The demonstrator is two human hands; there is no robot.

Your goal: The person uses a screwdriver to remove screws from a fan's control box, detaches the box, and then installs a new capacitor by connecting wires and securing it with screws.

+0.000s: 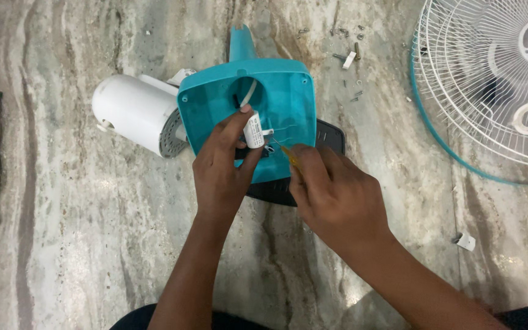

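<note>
- Light is soft and even, fairly bright, over the whole marble floor (pixel 62 244).
- A pale sheen lies on the floor below the right hand (pixel 337 195).
- Shadows beside the teal housing (pixel 288 91) are faint.
- Focus is sharp; the hand blurs slightly.

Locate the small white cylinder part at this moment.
In the head view, centre frame: the white cylinder is pinched in the left hand against the teal housing.
</note>
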